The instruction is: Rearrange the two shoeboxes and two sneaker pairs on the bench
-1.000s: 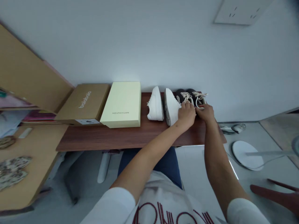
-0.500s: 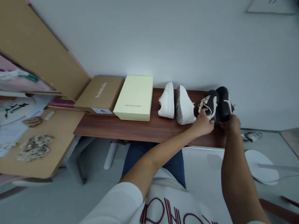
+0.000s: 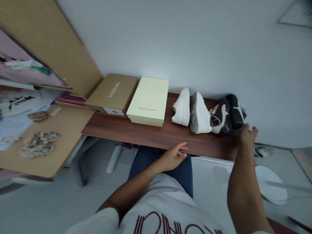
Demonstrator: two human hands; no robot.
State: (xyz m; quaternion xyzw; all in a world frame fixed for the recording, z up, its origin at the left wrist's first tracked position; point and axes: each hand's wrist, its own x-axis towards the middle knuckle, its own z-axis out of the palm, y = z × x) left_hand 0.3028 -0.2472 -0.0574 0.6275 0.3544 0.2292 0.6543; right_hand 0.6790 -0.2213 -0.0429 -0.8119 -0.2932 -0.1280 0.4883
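Over the front edge of the brown shelf board (image 3: 156,138), my left hand (image 3: 172,157) hangs with its fingers apart, holding nothing. My right hand (image 3: 247,134) is at the heel of the outer black shoe (image 3: 236,112), fingers spread; whether it touches the shoe I cannot tell. Beside that one lies the other black shoe (image 3: 223,113), with pale laces and a white stripe. Left of them, two white shoes rest on their sides: the left white shoe (image 3: 182,107) and the right white shoe (image 3: 202,113), its grey sole showing.
A cream shoebox (image 3: 149,100) and a brown shoebox (image 3: 114,92) stand at the board's left, against the wall. Further left, a tan desk (image 3: 65,130) holds a patterned scrunchie (image 3: 40,144) and papers. A white round base (image 3: 270,183) is on the floor at right.
My left hand has let go of the laced black shoe and moved left and toward me. My right hand has opened near the outer shoe. The view has shifted slightly.
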